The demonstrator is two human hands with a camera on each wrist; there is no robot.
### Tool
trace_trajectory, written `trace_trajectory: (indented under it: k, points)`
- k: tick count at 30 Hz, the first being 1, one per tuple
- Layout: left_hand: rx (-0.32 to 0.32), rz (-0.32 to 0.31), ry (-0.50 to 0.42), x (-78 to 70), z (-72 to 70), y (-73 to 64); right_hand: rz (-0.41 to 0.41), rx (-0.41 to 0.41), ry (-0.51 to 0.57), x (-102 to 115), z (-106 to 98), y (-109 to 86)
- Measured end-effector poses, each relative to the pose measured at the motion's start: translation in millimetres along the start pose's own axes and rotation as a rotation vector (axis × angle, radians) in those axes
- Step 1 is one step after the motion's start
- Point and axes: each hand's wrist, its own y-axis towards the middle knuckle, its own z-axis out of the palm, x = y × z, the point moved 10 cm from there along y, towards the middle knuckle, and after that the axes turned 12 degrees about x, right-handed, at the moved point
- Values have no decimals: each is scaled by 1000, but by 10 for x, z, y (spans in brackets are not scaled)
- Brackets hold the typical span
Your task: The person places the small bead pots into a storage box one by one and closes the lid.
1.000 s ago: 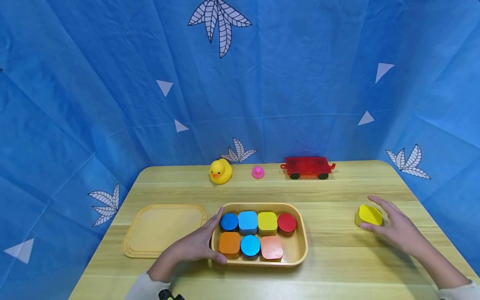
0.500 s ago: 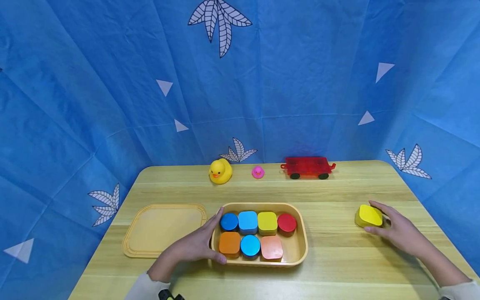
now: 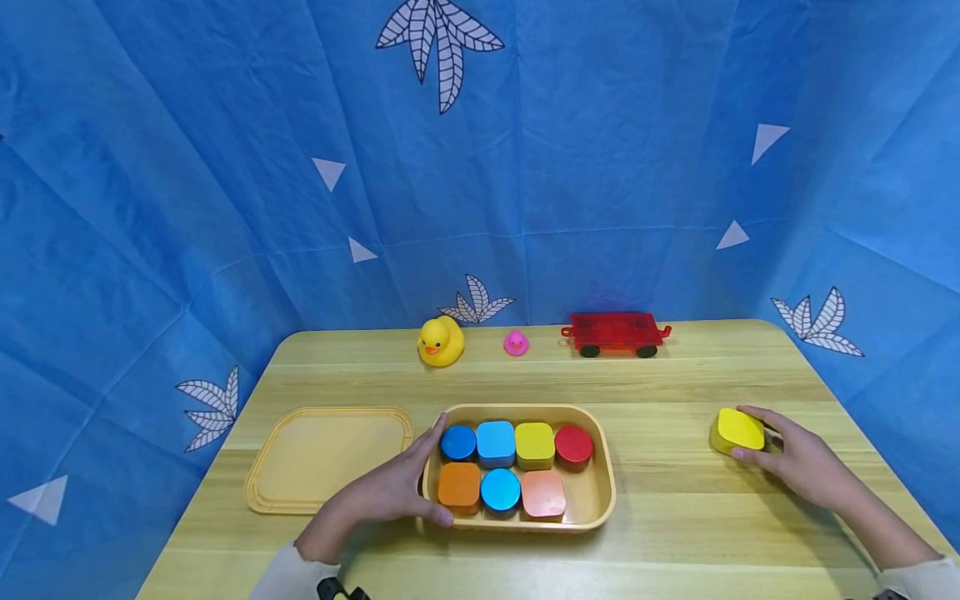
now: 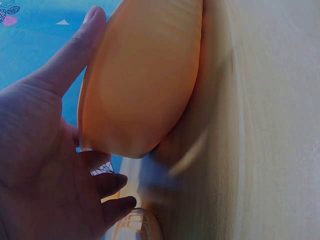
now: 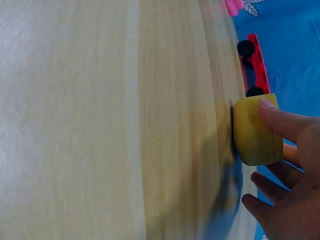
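Observation:
My left hand (image 3: 393, 492) grips the left end of a tan oblong container (image 3: 604, 508), thumb at the near rim and fingertips at the far one. Inside stand two rows of small pieces: a dark blue round one (image 3: 459, 442), a light blue square (image 3: 497, 443), a yellow square (image 3: 535, 445), a red round one (image 3: 573, 447), an orange square (image 3: 459, 488), a blue round one (image 3: 500, 490) and a pink square (image 3: 543, 494). At the right, my right hand (image 3: 806, 462) pinches a rounded-square yellow block (image 5: 252, 132) between thumb and fingers; a seam runs near its top.
A flat tan lid (image 3: 330, 458) lies left of the container. Along the table's back edge stand a yellow duck (image 3: 441, 342), a small pink duck (image 3: 516, 343) and a red toy wagon (image 3: 617, 334). Blue cloth (image 3: 600, 167) hangs behind and at both sides.
My right hand has come down and closed its thumb and fingers in on the yellow block, which sits in about the same spot. My left hand and the container have not moved.

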Motion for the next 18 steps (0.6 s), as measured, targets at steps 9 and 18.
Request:
trace_trajectory:
  k: [9, 18]
  points:
    - [5, -4, -4, 9, -1, -1, -26, -3, 18, 177, 19, -1]
    - [7, -5, -8, 10, -2, -3, -98, -11, 31, 589, 66, -20]
